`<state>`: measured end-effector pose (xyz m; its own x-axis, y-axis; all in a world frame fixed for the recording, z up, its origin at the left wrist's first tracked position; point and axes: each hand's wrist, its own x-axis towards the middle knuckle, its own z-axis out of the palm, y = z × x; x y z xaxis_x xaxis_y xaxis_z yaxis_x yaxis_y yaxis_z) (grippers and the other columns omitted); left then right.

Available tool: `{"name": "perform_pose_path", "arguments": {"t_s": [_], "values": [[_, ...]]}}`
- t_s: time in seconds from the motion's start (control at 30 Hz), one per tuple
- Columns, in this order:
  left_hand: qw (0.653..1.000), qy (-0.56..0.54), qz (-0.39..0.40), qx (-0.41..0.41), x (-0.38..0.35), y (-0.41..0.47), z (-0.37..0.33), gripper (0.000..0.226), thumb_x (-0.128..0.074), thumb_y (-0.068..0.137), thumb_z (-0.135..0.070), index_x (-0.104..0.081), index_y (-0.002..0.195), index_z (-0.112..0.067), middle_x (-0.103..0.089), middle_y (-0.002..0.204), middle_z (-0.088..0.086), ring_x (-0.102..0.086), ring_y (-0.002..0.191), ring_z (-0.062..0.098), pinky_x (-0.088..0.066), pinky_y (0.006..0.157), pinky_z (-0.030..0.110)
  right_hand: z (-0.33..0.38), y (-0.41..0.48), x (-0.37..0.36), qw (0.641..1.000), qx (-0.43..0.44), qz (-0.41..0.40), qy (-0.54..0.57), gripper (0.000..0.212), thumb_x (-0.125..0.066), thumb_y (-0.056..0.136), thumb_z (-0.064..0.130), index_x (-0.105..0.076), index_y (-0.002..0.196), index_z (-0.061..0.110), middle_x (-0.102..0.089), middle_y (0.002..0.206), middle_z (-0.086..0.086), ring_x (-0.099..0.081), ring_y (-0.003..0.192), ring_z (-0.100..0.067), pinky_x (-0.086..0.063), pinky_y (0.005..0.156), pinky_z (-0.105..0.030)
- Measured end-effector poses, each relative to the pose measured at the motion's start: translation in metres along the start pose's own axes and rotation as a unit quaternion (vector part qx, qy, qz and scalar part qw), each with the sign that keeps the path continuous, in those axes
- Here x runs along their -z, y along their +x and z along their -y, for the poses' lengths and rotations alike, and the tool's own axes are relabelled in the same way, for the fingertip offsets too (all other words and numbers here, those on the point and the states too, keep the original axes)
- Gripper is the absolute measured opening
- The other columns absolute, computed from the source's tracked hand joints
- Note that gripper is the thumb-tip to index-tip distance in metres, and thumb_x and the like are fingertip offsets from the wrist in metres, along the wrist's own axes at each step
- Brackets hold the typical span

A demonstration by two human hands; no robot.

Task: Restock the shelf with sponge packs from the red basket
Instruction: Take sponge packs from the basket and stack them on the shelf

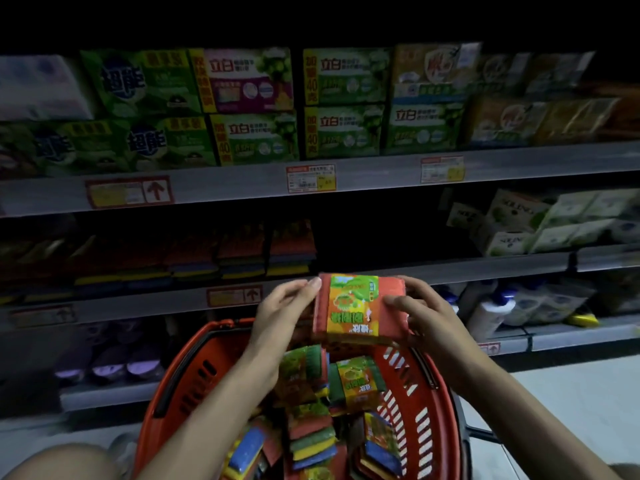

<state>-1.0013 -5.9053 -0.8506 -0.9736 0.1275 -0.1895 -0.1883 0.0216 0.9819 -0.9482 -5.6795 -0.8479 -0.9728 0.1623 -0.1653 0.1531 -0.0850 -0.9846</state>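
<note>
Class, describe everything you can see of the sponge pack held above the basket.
The sponge pack is a flat red-orange block with a green, orange and yellow printed label round its middle, print upside down. It is held tilted above the basket. The right hand grips its right edge, thumb on the face; the left hand touches its left edge with its fingers.
</note>
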Motion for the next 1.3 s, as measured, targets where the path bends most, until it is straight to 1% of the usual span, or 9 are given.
{"name": "perform_pose_path", "arguments": {"t_s": [0.1, 0.23, 0.3, 0.47, 0.67, 0.8, 0.97, 1.1, 1.3], "values": [[1.000, -0.002, -0.026, -0.008, -0.006, -0.006, 0.002, 0.044, -0.074, 0.082, -0.054, -0.068, 0.115, -0.026, -0.073, 0.114, -0.004, -0.070, 0.104, 0.011, -0.059, 0.094, 0.043, -0.004, 0.004, 0.002, 0.996, -0.022, -0.060, 0.059, 0.033, -0.070, 0.093, 0.019, -0.058, 0.123, 0.017, -0.069, 0.113, -0.019, -0.075, 0.071, -0.021, -0.058, 0.056, -0.029], [0.999, 0.031, 0.010, -0.017, -0.019, -0.017, 0.004, 0.028, -0.072, 0.091, -0.041, -0.065, 0.115, -0.026, -0.072, 0.110, -0.001, -0.072, 0.093, 0.008, -0.061, 0.084, 0.035, -0.008, 0.010, -0.002, 0.984, -0.027, -0.103, 0.146, 0.028, -0.070, 0.092, 0.016, -0.055, 0.116, 0.016, -0.070, 0.107, -0.020, -0.077, 0.080, -0.035, -0.061, 0.079, -0.047], [0.997, 0.046, 0.049, -0.031, -0.027, -0.021, 0.005, 0.028, -0.072, 0.092, -0.037, -0.065, 0.118, -0.028, -0.071, 0.111, -0.003, -0.071, 0.094, 0.004, -0.058, 0.075, 0.023, -0.012, 0.011, -0.006, 0.979, -0.034, -0.105, 0.169, 0.031, -0.070, 0.093, 0.019, -0.053, 0.117, 0.015, -0.070, 0.109, -0.022, -0.075, 0.091, -0.042, -0.057, 0.093, -0.055], [0.992, 0.069, 0.083, -0.061, -0.042, -0.026, 0.009, 0.040, -0.071, 0.093, -0.033, -0.060, 0.131, -0.032, -0.067, 0.121, -0.009, -0.067, 0.103, 0.000, -0.053, 0.075, 0.012, -0.016, 0.011, -0.015, 0.974, -0.039, -0.108, 0.194, 0.035, -0.071, 0.092, 0.021, -0.052, 0.121, 0.014, -0.072, 0.110, -0.020, -0.077, 0.093, -0.033, -0.058, 0.087, -0.045], [0.993, 0.072, 0.053, -0.074, -0.046, -0.017, 0.013, 0.050, -0.072, 0.090, -0.048, -0.056, 0.137, -0.044, -0.065, 0.131, -0.010, -0.063, 0.116, 0.001, -0.051, 0.080, 0.011, -0.021, 0.019, -0.014, 0.989, 0.003, -0.116, 0.088, 0.049, -0.081, 0.078, 0.043, -0.061, 0.115, 0.018, -0.071, 0.118, -0.012, -0.074, 0.104, -0.025, -0.058, 0.096, -0.045], [0.994, 0.076, 0.032, -0.068, -0.051, -0.007, 0.015, 0.049, -0.068, 0.096, -0.038, -0.053, 0.143, -0.039, -0.062, 0.133, -0.007, -0.059, 0.116, 0.000, -0.047, 0.069, 0.001, -0.025, 0.024, -0.015, 0.988, 0.061, -0.140, -0.012, 0.040, -0.076, 0.080, 0.053, -0.068, 0.109, 0.028, -0.074, 0.108, 0.001, -0.072, 0.103, -0.017, -0.058, 0.094, -0.048], [0.993, 0.073, -0.005, -0.094, -0.063, 0.012, 0.020, 0.044, -0.066, 0.098, -0.024, -0.054, 0.137, -0.041, -0.059, 0.138, -0.013, -0.055, 0.118, -0.011, -0.046, 0.082, 0.003, -0.032, 0.041, -0.020, 0.982, 0.097, -0.156, -0.041, 0.017, -0.068, 0.094, 0.041, -0.075, 0.106, 0.032, -0.078, 0.097, 0.011, -0.073, 0.094, -0.006, -0.059, 0.092, -0.046], [0.993, 0.059, -0.041, -0.098, -0.073, 0.026, 0.027, 0.051, -0.065, 0.098, -0.024, -0.050, 0.142, -0.044, -0.057, 0.143, -0.015, -0.051, 0.130, -0.002, -0.045, 0.109, 0.029, -0.034, 0.058, -0.028, 0.974, 0.121, -0.187, -0.052, 0.019, -0.071, 0.094, 0.035, -0.077, 0.110, 0.027, -0.078, 0.097, 0.012, -0.072, 0.095, -0.003, -0.059, 0.092, -0.044], [0.990, 0.055, -0.074, -0.103, -0.071, 0.044, 0.031, 0.049, -0.062, 0.100, -0.016, -0.049, 0.136, -0.048, -0.054, 0.144, -0.016, -0.051, 0.131, 0.002, -0.046, 0.101, 0.019, -0.038, 0.081, -0.034, 0.969, 0.144, -0.198, -0.038, 0.021, -0.076, 0.092, 0.028, -0.073, 0.112, 0.022, -0.076, 0.104, 0.007, -0.071, 0.100, -0.005, -0.059, 0.093, -0.043]]}}
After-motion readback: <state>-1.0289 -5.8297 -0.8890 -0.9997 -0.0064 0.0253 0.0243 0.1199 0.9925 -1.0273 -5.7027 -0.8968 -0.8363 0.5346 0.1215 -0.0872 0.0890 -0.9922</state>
